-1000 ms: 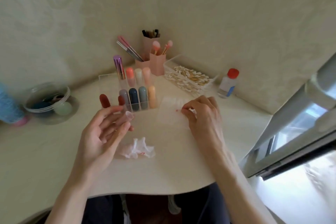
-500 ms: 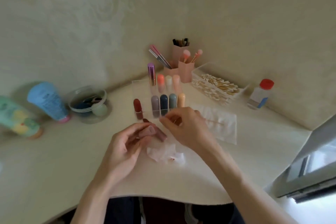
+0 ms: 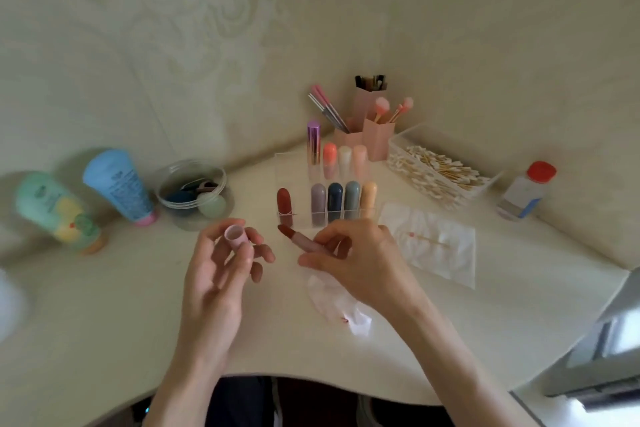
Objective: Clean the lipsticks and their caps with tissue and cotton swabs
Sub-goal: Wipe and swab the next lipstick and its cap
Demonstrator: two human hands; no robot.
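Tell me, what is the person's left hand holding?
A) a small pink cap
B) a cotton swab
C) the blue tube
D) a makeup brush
A: the left hand pinches a small pink cap in its fingertips, while the right hand holds the uncapped lipstick.

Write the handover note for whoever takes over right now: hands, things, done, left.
Left hand holds the pink cap, opening up.
Right hand pinches the uncapped lipstick, tip toward the cap.
Crumpled tissue, red-stained, lies under the right wrist; a used cotton swab lies on the flat tissue.
Other lipsticks stand in the clear organizer; fresh swabs are in the box.
Done: some wiping, judging by the stains.
Left: probably recapping this one. Which others are clean cannot be told.
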